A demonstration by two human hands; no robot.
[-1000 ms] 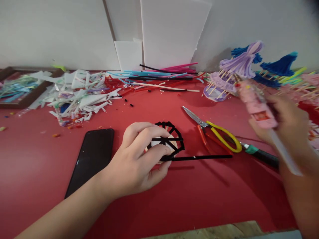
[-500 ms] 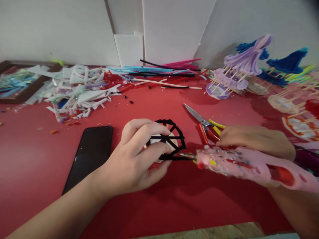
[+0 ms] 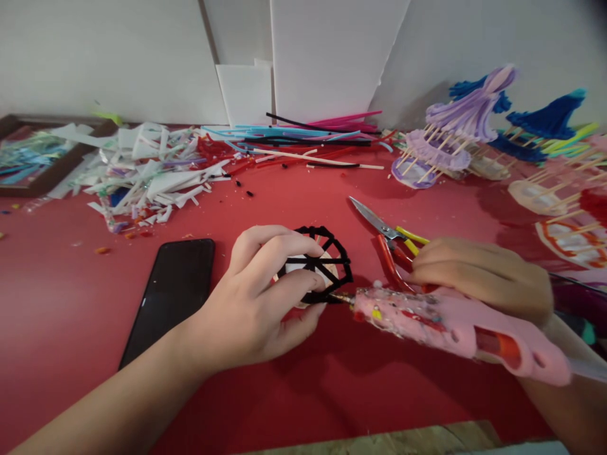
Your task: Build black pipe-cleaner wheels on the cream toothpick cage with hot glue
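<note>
1. Black and fuzzy-looking, the spoked frame (image 3: 336, 260) sits near the middle of the frame, roughly round, over a pale round piece (image 3: 334, 272). One straight spoke runs nearly left to right; the outline itself shows no clear long axis.
2. The left hand (image 3: 265, 284) comes in from the lower left and has it pinched, fingertips over the spokes and near edge. Most of the spoked frame that shows lies up and to the right of those fingers. This is the nearer hand.
3. At its lower right edge is the metal nozzle (image 3: 342, 297) of a pink glue gun (image 3: 427, 316), close enough to look touching. The gun's long axis slants from the nozzle down towards the lower right.
4. The right hand (image 3: 484, 272) is closed around the gun's body from above; its trigger finger is hidden, so I cannot tell whether it squeezes.
5. Scissors (image 3: 379, 222) with yellow handles and a red-handled tool (image 3: 389, 262) lie just above the gun, crossing near the right fingers; contact there is unclear.
6. Left of centre lies a dark phone (image 3: 173, 297). Farther out, white scraps (image 3: 165, 183) fill the upper left, coloured stems (image 3: 303, 136) the upper middle, and a lilac tiered model (image 3: 467, 114) stands upper right.
</note>
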